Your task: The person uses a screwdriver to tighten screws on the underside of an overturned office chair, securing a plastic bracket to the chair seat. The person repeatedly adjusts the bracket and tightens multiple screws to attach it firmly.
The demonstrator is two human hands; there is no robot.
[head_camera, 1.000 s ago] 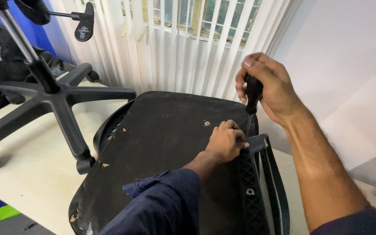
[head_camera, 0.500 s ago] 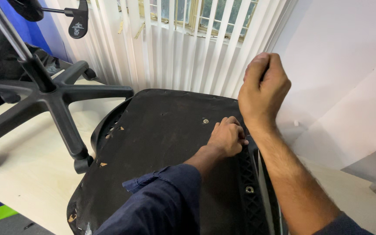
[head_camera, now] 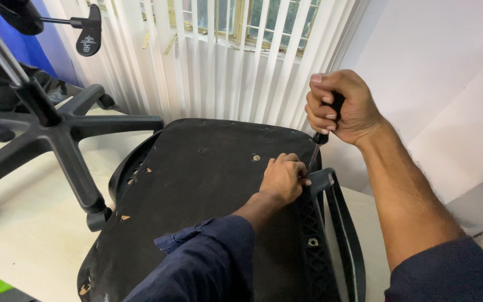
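Black seat pan (head_camera: 197, 207) lies upside down on the pale table (head_camera: 29, 235), underside facing me, near edge running out of frame. Broad, rigid moulded shell; I judge it bulky but not very heavy, stiff enough not to flex under a pressing hand. The surface looks matte and scuffed, so not slippery. Best purchase is along the rim or flat on the underside, as I do now.

Star base (head_camera: 57, 140) with its gas column (head_camera: 1, 50) lies tipped on the table to my left, well apart from the seat. White vertical blinds (head_camera: 225, 61) hang behind both.

Ribbed armrest bracket (head_camera: 325, 235) runs along the seat's right edge, hard plastic with a bolt head (head_camera: 312, 241) showing lower down. I judge it stiff, though the thin loop could crack if levered sideways.

Left hand (head_camera: 283, 179) presses down on the seat at the bracket's top corner, fingers curled, steadying that corner; I can't tell whether it pinches a fastener under the fingers.

Right hand (head_camera: 339, 106) is clenched in a full fist around the black handle of the screwdriver (head_camera: 322, 131), shaft angled down to the bracket's top end, tip just beside my left fingers. The handle is small and hard. Slip risk is toward those fingers.

Second screw (head_camera: 256, 158) sits in the seat just left of the left hand.
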